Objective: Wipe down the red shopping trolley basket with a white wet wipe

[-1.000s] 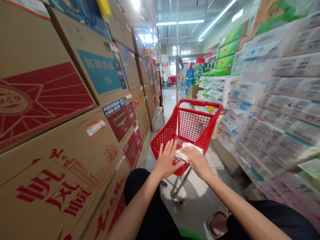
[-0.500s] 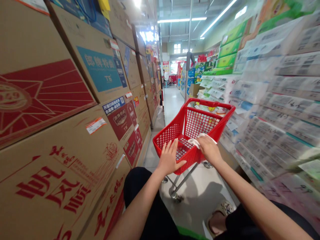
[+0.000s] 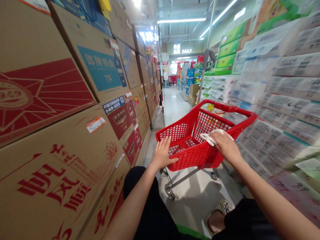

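A red plastic shopping cart (image 3: 190,160) on grey metal legs with casters stands in front of me, its handle end to the right. My left hand (image 3: 163,155) lies over the cart's near left corner, fingers stretched out and thumb apart on the outer wall. On the upper rim of the side nearest me, toward the handle, my right hand (image 3: 226,145) presses a white cloth (image 3: 209,138). Part of the cloth sticks out past the fingers, and the rest is hidden under the palm. Through the lattice walls the basket shows no goods.
Stacked cardboard cartons (image 3: 57,160) wall the left side. Piles of wrapped tissue packs (image 3: 282,96) rise close on the right. Beyond the cart, a glass door with a dark handle (image 3: 206,60) stands at the aisle (image 3: 173,103). A person (image 3: 165,77) is far off.
The cart has turned, its handle end swinging right and nearer. My right hand has moved right with the cloth along the rim; my left hand has shifted slightly left with the corner.
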Demonstrator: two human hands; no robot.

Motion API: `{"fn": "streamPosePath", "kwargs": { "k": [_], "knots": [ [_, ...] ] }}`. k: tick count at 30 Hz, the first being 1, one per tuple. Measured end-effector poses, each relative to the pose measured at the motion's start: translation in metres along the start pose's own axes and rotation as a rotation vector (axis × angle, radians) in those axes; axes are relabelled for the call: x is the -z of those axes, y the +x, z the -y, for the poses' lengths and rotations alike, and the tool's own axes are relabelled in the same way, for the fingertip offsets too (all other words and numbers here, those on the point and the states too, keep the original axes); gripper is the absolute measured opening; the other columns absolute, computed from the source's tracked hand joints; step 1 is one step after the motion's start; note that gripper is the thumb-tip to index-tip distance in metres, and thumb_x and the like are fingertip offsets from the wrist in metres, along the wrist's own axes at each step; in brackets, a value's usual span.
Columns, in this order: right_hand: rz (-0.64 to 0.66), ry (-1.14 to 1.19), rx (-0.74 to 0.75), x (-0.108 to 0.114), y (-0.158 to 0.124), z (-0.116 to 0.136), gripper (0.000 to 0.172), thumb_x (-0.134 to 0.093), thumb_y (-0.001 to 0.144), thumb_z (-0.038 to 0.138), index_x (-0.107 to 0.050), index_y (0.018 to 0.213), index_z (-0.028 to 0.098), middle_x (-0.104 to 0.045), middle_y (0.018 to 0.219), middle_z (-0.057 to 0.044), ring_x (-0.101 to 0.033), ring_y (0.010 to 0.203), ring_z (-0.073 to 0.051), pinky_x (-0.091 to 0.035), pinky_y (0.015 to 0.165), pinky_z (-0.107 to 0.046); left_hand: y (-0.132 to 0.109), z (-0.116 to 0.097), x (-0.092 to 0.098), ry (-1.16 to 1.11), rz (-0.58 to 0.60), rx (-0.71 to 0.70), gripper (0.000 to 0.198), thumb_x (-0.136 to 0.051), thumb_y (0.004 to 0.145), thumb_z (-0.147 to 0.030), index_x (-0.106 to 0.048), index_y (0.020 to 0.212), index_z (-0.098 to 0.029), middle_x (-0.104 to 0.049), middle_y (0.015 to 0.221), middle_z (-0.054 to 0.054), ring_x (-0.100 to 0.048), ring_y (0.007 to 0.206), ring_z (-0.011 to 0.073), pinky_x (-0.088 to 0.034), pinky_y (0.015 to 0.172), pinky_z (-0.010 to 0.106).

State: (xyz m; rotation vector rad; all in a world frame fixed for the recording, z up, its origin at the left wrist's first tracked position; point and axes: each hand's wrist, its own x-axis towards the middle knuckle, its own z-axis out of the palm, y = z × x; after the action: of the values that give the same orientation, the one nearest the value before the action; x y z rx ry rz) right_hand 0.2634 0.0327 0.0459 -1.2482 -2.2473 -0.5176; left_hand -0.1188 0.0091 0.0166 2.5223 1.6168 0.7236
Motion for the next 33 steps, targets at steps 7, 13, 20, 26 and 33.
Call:
{"fn": "streamPosePath", "kwargs": {
  "k": [7, 13, 20, 26, 33],
  "knots": [
    [-0.129, -0.055, -0.142, -0.022, -0.010, 0.055, 0.045, -0.044, 0.099, 0.023, -0.055, 0.142, 0.020, -0.063, 0.139, -0.011, -0.048, 0.136, -0.029, -0.027, 0.121, -0.057, 0.016, -0.017, -0.008, -0.021, 0.057, -0.004, 0.117, -0.075, 0.075, -0.063, -0.007, 0.163, -0.028, -0.015, 0.170, 0.008, -0.013, 0.157, 0.0330, -0.011, 0.127, 0.053],
    [-0.012, 0.017, 0.090, -0.035, -0.005, 0.127, 0.056, -0.047, 0.097, 0.017, -0.045, 0.152, 0.024, -0.051, 0.154, -0.004, -0.040, 0.145, -0.025, -0.027, 0.124, -0.051, 0.028, -0.024, -0.015, -0.027, 0.098, -0.022, 0.117, -0.073, 0.074, -0.067, -0.007, 0.164, -0.028, -0.016, 0.170, 0.008, -0.013, 0.157, 0.0342, -0.010, 0.127, 0.054],
    [-0.041, -0.129, -0.036, 0.007, -0.032, -0.016, 0.054, -0.043, 0.099, 0.020, -0.043, 0.153, 0.027, -0.051, 0.154, -0.005, -0.037, 0.147, -0.026, -0.029, 0.122, -0.054, 0.027, -0.020, -0.013, -0.043, 0.113, -0.037, 0.118, -0.071, 0.074, -0.071, -0.006, 0.164, -0.029, -0.018, 0.170, 0.007, -0.015, 0.156, 0.0353, -0.010, 0.127, 0.054],
    [-0.139, -0.117, -0.198, -0.012, -0.021, 0.016, 0.046, -0.043, 0.099, 0.021, -0.055, 0.144, 0.019, -0.062, 0.143, -0.011, -0.046, 0.140, -0.030, -0.031, 0.120, -0.058, 0.032, -0.031, -0.019, -0.046, 0.106, -0.017, 0.116, -0.070, 0.074, -0.070, -0.008, 0.164, -0.030, -0.018, 0.170, 0.004, -0.012, 0.156, 0.0372, -0.007, 0.127, 0.055],
    [-0.044, 0.052, 0.135, -0.036, -0.002, 0.150, 0.058, -0.050, 0.096, 0.016, -0.045, 0.153, 0.026, -0.050, 0.155, -0.005, -0.035, 0.149, -0.027, -0.031, 0.122, -0.054, 0.037, -0.035, -0.025, -0.041, 0.090, -0.015, 0.117, -0.075, 0.073, -0.056, -0.006, 0.163, -0.029, -0.022, 0.169, 0.006, -0.015, 0.156, 0.0377, -0.009, 0.126, 0.057]
  ]
}}
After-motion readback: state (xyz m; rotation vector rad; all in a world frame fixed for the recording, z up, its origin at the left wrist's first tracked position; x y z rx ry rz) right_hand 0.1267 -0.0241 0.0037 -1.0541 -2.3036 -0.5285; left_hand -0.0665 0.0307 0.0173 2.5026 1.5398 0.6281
